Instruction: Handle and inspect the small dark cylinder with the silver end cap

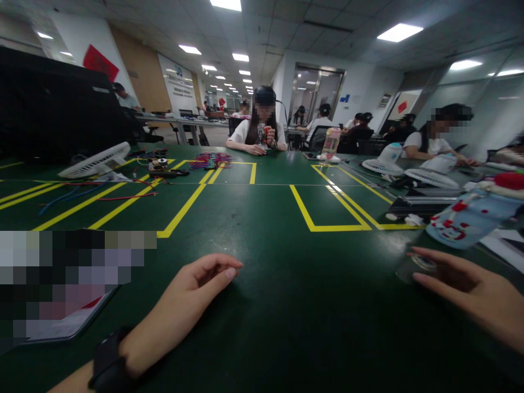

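My left hand (pixel 204 286) rests on the green table (pixel 262 322) left of the middle, thumb and fingers curved toward each other with their tips close together; I cannot make out anything between them. A black watch (pixel 109 360) is on that wrist. At the right, my right hand (pixel 462 289) has its thumb and fingers around a small round object (pixel 423 263), perhaps a roll of clear tape, low over the table. Just behind this hand stands a light blue bottle (pixel 462 218) with red decorations.
A blurred-out device (pixel 82 322) lies at the left. Farther back are wires (pixel 210 160), a white fan (pixel 98 161), a pink-topped bottle (pixel 331 143) and dark metal parts (pixel 421 203). A person (pixel 262 125) sits across the table; others sit behind.
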Available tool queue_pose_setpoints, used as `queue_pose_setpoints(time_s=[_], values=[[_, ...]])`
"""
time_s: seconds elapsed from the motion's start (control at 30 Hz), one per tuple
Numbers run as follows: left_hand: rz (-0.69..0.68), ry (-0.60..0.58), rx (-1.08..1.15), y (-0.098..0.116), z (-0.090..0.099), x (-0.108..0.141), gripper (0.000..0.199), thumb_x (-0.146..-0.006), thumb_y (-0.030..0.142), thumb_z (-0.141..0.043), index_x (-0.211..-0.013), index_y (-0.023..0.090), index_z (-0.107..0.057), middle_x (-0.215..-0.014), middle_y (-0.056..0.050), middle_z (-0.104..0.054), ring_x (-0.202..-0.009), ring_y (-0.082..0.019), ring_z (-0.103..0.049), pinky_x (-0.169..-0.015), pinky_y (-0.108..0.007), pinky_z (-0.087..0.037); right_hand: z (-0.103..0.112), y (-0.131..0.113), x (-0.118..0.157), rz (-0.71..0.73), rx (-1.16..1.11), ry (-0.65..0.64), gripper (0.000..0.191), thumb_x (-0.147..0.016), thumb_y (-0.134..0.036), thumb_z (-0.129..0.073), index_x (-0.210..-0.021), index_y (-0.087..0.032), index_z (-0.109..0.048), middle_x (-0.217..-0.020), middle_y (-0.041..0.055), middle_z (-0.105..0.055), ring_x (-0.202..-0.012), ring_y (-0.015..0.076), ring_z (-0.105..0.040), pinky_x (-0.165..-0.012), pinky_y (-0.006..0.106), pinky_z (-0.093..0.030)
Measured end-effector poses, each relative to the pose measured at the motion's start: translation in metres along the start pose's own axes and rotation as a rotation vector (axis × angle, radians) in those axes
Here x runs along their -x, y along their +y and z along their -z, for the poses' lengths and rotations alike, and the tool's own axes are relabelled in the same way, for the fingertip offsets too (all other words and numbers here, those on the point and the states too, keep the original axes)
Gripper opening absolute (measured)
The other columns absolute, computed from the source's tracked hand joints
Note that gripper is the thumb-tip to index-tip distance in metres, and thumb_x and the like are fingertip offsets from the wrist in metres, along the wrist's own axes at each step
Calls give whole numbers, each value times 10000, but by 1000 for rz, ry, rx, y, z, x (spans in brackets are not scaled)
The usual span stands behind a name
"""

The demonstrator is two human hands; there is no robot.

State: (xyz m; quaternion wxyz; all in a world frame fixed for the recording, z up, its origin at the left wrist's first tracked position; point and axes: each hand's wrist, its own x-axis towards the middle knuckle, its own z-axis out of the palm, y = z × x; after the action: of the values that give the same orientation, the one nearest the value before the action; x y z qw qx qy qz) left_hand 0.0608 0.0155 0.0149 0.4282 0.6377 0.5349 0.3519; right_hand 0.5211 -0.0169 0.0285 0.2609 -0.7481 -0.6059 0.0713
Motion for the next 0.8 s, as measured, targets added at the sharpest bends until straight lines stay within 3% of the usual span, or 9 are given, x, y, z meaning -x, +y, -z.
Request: queue_pose_setpoints(time_s=[0.1,0.17,0.27,0.4,0.6,0.8], values=[[-8,-32,2,-1,0,-1,209,-852,413,-583,-961,264,-681,-901,6,-710,-854,-217,-650,-733,-299,-503,-14,-28,9,77,23,-54,504,-790,-488,-622,-1236,-257,-570,-1050,100,-644,-822,215,-655,-638,277,-539],[-7,-41,-1,-2,-1,-1,200,-867,411,-572,-967,270,-673,-907,15,-703,-862,-207,-644,-746,-288,-493,-30,-62,16,285,-54,-87,482,-819,-452,-604,-1258,-263,-538,-1152,75,-600,-965,208,-619,-781,300,-539],[-11,-31,-33,-6,0,-2,203,-884,411,-553,-974,272,-670,-931,16,-700,-883,-207,-637,-770,-291,-483,-59,-123,29,565,-218,-254,418,-848,-355,-588,-1254,-285,-517,-1229,27,-542,-1094,162,-547,-936,290,-483],[-75,-27,-114,-8,-1,-1,184,-904,372,-527,-971,273,-666,-961,13,-696,-940,-212,-625,-831,-313,-466,-94,-177,41,730,-413,-421,406,-848,-224,-564,-1242,-294,-493,-1200,-13,-536,-1074,90,-526,-954,217,-451],[-280,-62,-279,20,-19,5,161,-917,284,-513,-1027,277,-630,-996,5,-658,-939,-188,-601,-834,-311,-470,-121,-172,46,539,-589,-443,688,-756,-218,-671,-1325,-298,-294,-1187,-9,-526,-1047,93,-534,-956,249,-455],[-388,-45,-322,52,-45,2,140,-890,185,-543,-906,242,-671,-934,-3,-639,-889,-173,-596,-799,-293,-468,-125,-170,41,497,-663,-497,539,-757,-223,-685,-1212,-270,-400,-1137,-21,-553,-997,82,-550,-886,215,-475]])
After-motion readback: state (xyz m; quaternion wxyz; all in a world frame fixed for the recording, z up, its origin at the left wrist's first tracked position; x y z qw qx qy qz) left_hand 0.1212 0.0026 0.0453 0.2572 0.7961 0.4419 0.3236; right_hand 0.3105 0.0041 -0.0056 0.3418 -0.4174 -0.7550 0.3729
